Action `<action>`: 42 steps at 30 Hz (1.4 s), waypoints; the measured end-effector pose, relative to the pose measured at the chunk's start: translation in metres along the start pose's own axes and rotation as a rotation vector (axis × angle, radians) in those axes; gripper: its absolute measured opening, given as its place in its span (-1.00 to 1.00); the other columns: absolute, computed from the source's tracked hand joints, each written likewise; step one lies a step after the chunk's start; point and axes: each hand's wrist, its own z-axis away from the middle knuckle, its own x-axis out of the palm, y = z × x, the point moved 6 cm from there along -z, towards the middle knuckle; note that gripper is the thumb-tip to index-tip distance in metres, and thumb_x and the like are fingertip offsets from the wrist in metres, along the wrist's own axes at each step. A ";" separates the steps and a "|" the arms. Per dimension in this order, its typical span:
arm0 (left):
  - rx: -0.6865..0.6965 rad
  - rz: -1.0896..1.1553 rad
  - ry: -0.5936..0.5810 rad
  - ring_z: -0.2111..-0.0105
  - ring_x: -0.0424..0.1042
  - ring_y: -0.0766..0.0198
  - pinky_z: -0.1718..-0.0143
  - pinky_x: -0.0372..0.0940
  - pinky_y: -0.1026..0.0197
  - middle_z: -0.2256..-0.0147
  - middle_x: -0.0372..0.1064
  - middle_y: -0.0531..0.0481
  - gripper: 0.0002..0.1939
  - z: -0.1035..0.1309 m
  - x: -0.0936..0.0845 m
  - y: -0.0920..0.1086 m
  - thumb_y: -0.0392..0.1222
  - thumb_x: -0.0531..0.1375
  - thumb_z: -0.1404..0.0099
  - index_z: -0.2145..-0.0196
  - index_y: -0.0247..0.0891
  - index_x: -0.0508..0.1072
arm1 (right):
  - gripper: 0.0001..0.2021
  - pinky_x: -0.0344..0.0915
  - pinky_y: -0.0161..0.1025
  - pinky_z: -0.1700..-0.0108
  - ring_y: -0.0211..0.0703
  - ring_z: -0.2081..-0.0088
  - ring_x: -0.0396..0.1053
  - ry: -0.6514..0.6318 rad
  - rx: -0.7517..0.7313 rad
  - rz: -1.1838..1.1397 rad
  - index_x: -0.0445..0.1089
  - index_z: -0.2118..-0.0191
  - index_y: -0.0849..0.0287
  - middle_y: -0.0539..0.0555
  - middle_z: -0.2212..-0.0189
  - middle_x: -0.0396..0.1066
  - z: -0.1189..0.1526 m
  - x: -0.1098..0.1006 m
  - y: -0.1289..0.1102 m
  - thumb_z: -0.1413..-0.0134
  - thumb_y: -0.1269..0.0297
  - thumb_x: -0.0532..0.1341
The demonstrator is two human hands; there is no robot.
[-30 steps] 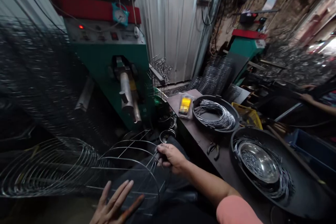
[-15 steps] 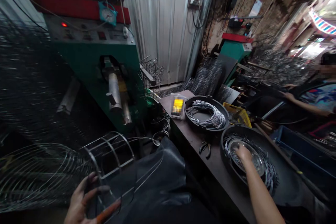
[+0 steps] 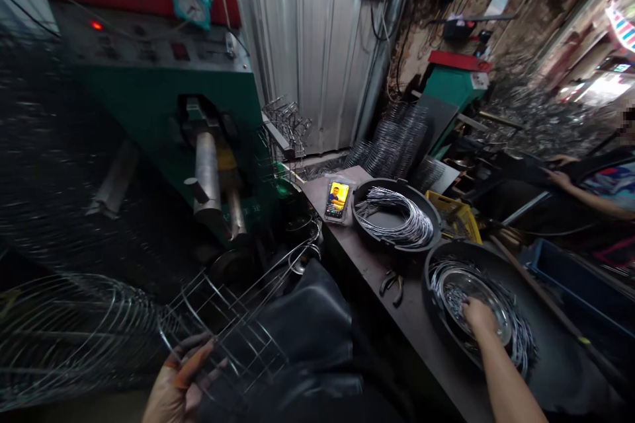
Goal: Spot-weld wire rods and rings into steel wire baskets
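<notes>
My left hand (image 3: 181, 377), with orange-brown coverings on some fingers, is closed around a wire rack (image 3: 248, 350) of bent, crossed metal rods. The rack tilts over the dark apron (image 3: 312, 317) on my lap. My right hand (image 3: 480, 318) reaches into a round metal bowl (image 3: 502, 307) with small metal pieces (image 3: 454, 297) in it. Its fingers are drawn together at the pieces, and what they pinch is too small to make out. The bowl rests inside a black round tray (image 3: 430, 307), ringed by loose cut wires (image 3: 523, 344).
A green machine (image 3: 133, 106) with metal electrode arms (image 3: 206, 172) stands ahead on the left. On the bench (image 3: 357, 254) lie a phone (image 3: 337, 199), pliers (image 3: 393, 286) and another black tray (image 3: 391, 248) of wire rings. Wire coils (image 3: 64, 344) fill the lower left; a person (image 3: 605, 182) sits at far right.
My left hand has closed on the wire rack, which has swung to a different tilt. My right hand stays in the bowl, its fingers still low among the pieces. The view has shifted slightly.
</notes>
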 end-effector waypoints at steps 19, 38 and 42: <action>0.147 0.121 -0.003 0.28 0.30 0.27 0.40 0.35 0.23 0.27 0.25 0.10 -0.55 -0.013 -0.017 -0.007 -0.30 0.33 0.33 0.38 -0.14 0.36 | -0.81 0.18 -0.32 0.36 -0.25 0.46 0.26 -0.485 -0.983 -0.905 0.38 0.47 0.20 -0.03 0.55 0.34 0.223 -0.021 -0.358 0.09 0.18 0.14; 0.193 0.235 0.041 0.25 0.31 0.26 0.34 0.28 0.22 0.26 0.26 0.08 -0.60 -0.025 -0.018 -0.005 -0.13 0.35 0.21 0.38 -0.19 0.32 | -0.71 0.04 -0.41 0.57 -0.37 0.60 0.13 -0.990 -0.844 -1.223 0.28 0.54 0.21 -0.08 0.66 0.20 0.299 0.007 -0.444 0.15 0.06 0.22; 0.215 0.246 0.044 0.21 0.29 0.26 0.30 0.28 0.23 0.24 0.26 0.08 -0.62 -0.028 -0.019 -0.008 -0.18 0.34 0.19 0.36 -0.18 0.33 | -0.68 0.05 -0.41 0.57 -0.37 0.60 0.12 -0.969 -0.803 -1.292 0.27 0.53 0.21 -0.08 0.65 0.19 0.298 0.011 -0.448 0.14 0.01 0.22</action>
